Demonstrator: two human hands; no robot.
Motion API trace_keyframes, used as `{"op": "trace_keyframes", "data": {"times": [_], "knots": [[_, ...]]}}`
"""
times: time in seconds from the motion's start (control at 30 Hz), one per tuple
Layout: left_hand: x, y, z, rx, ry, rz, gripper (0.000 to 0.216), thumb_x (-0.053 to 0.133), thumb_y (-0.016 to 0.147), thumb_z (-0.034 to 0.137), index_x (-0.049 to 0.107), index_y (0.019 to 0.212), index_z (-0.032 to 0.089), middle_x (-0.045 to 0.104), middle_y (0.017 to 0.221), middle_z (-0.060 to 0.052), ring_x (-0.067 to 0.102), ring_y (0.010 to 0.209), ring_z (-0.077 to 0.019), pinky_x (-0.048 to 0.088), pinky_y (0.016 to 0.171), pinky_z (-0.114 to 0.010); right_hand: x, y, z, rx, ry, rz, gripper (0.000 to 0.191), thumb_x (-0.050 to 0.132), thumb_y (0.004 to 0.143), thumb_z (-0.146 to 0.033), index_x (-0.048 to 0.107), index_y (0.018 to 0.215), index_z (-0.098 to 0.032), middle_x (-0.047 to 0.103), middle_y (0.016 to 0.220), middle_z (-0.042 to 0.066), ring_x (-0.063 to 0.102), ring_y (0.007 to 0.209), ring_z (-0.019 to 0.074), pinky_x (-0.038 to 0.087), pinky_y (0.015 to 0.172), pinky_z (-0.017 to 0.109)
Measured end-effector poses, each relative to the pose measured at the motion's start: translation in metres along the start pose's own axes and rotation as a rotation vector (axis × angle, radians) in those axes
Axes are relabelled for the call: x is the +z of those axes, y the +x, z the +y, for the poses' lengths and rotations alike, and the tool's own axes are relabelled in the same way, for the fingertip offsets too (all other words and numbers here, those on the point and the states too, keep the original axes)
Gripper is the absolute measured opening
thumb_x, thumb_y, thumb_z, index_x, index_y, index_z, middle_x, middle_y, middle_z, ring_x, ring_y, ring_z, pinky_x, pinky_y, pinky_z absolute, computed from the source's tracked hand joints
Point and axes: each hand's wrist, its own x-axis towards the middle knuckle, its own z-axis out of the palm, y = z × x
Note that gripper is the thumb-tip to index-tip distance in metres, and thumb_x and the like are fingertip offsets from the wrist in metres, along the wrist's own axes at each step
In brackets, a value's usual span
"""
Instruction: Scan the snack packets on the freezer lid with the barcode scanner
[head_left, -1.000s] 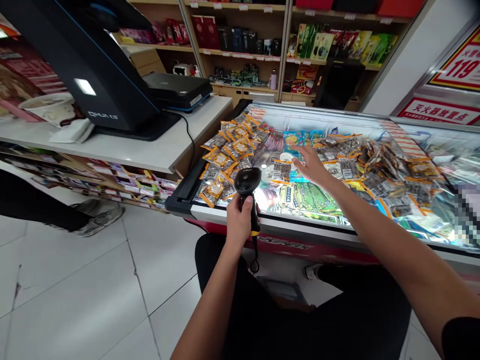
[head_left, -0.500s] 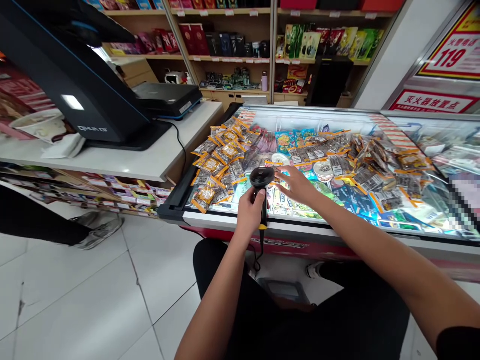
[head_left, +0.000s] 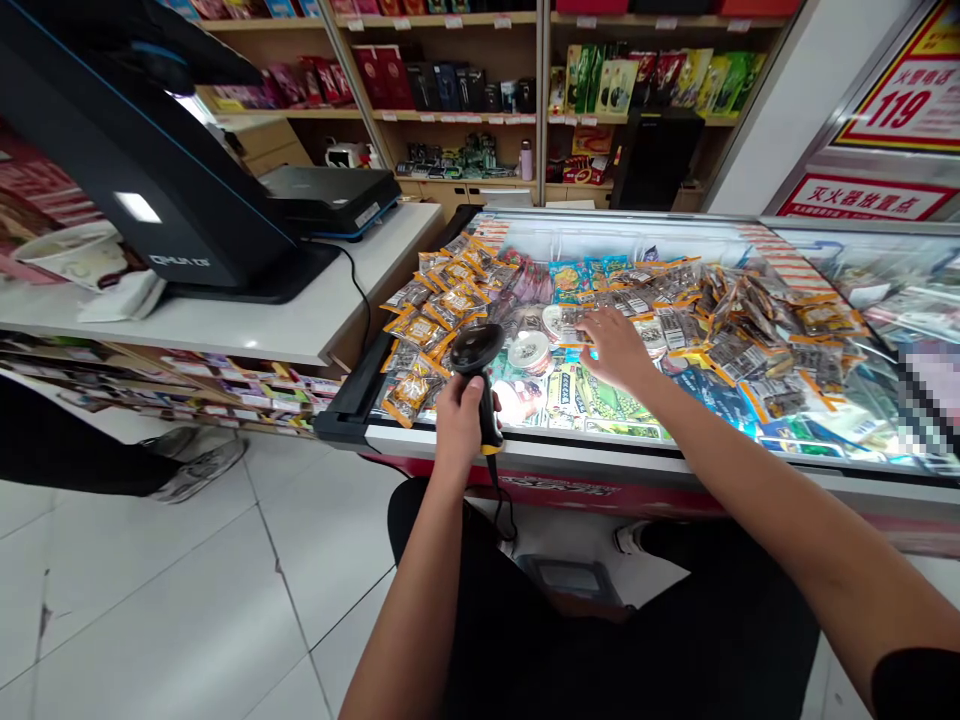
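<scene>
Head cam: 1 scanner (head_left: 478,347) in L hand (head_left: 459,418); R hand (head_left: 621,352) nr 3 tubs (head_left: 529,352).

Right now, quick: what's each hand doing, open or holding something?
Left hand: closed around a black scanner.
Right hand: at the orange-edged packets, fingers bent; whether it grips one cannot be told.

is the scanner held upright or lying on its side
Roughly upright: the scanner head is above the left hand, its cable hanging below.
</scene>
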Motion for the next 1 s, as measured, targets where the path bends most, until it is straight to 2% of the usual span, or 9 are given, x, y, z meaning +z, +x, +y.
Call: {"op": "trace_keyframes", "data": {"times": [0.1, 0.2, 0.3, 0.37, 0.43, 0.53, 0.63, 0.77, 1.0], "knots": [[-0.023, -0.004, -0.001, 0.008, -0.045, 0.073, 0.032, 0.06, 0.09, 0.05, 0.06, 0.098, 0.019, 0.064, 0.064, 0.002, 0.056, 0.039, -0.0132, 0.045, 0.035, -0.023, -0.002, 0.008, 0.019, 0.088, -0.051, 0.02, 0.041, 0.055, 0.094, -0.026, 0.062, 0.131, -0.013, 0.059, 0.139, 0.018, 0.042, 0.142, 0.0389, 0.034, 0.119, 0.059], [-0.037, -0.01, -0.005, 0.056, -0.131, 0.162, 0.035, 0.059, 0.089, 0.053, 0.058, 0.096, 0.019, 0.063, 0.063, 0.002, 0.056, 0.039, -0.0133, 0.045, 0.036, -0.024, -0.005, 0.018, 0.007, 0.172, -0.089, 0.114, 0.043, 0.056, 0.091, -0.022, 0.06, 0.13, -0.006, 0.053, 0.145, 0.026, 0.038, 0.144, 0.0423, 0.032, 0.118, 0.062], [-0.04, -0.011, -0.009, 0.126, -0.191, 0.219, 0.038, 0.055, 0.091, 0.056, 0.058, 0.095, 0.018, 0.063, 0.062, 0.001, 0.056, 0.04, -0.0135, 0.044, 0.036, -0.024, -0.002, 0.03, -0.042, 0.025, -0.033, 0.097, 0.046, 0.052, 0.096, -0.022, 0.057, 0.14, -0.008, 0.045, 0.157, 0.023, 0.035, 0.15, 0.0386, 0.03, 0.122, 0.058], [-0.039, -0.01, -0.011, 0.133, -0.204, 0.225, 0.039, 0.056, 0.091, 0.057, 0.057, 0.096, 0.018, 0.063, 0.062, 0.001, 0.056, 0.04, -0.0135, 0.044, 0.036, -0.023, 0.004, 0.039, -0.083, -0.191, 0.054, -0.027, 0.05, 0.051, 0.101, -0.029, 0.052, 0.149, -0.015, 0.041, 0.164, 0.017, 0.034, 0.153, 0.0339, 0.034, 0.122, 0.053], [-0.038, -0.008, -0.012, 0.115, -0.206, 0.218, 0.037, 0.058, 0.091, 0.055, 0.057, 0.098, 0.019, 0.063, 0.063, 0.002, 0.057, 0.04, -0.0132, 0.045, 0.037, -0.023, 0.013, 0.045, -0.119, -0.353, 0.104, -0.116, 0.059, 0.049, 0.104, -0.04, 0.042, 0.159, -0.019, 0.032, 0.17, 0.013, 0.028, 0.157, 0.0336, 0.034, 0.122, 0.052], [-0.04, -0.008, -0.012, 0.082, -0.2, 0.226, 0.034, 0.058, 0.093, 0.053, 0.057, 0.099, 0.019, 0.063, 0.064, 0.002, 0.058, 0.041, -0.0125, 0.046, 0.038, -0.022, 0.022, 0.049, -0.146, -0.373, 0.13, -0.206, 0.063, 0.045, 0.106, -0.048, 0.038, 0.161, -0.018, 0.033, 0.17, 0.012, 0.031, 0.156, 0.0347, 0.036, 0.121, 0.054], [-0.043, -0.01, -0.007, 0.039, -0.171, 0.218, 0.035, 0.057, 0.092, 0.053, 0.059, 0.099, 0.02, 0.063, 0.064, 0.002, 0.059, 0.042, -0.0123, 0.048, 0.04, -0.021, 0.018, 0.043, -0.144, -0.323, 0.113, -0.228, 0.057, 0.047, 0.106, -0.046, 0.046, 0.156, -0.018, 0.04, 0.166, 0.013, 0.043, 0.149, 0.035, 0.039, 0.119, 0.054], [-0.039, -0.013, 0.003, -0.042, -0.113, 0.144, 0.034, 0.058, 0.091, 0.053, 0.058, 0.1, 0.02, 0.062, 0.062, 0.003, 0.056, 0.038, -0.0128, 0.047, 0.036, -0.023, 0.0, 0.019, -0.122, -0.292, 0.068, -0.202, 0.051, 0.049, 0.105, -0.043, 0.055, 0.149, -0.018, 0.05, 0.159, 0.013, 0.047, 0.145, 0.0344, 0.04, 0.118, 0.053], [0.008, -0.028, 0.005, -0.124, -0.018, -0.05, 0.034, 0.057, 0.093, 0.054, 0.057, 0.097, 0.02, 0.06, 0.063, 0.004, 0.056, 0.038, -0.0131, 0.046, 0.037, -0.024, -0.02, -0.024, -0.087, -0.213, -0.004, -0.196, 0.049, 0.049, 0.104, -0.037, 0.055, 0.149, -0.017, 0.048, 0.16, 0.013, 0.045, 0.145, 0.0348, 0.039, 0.118, 0.053]]}}
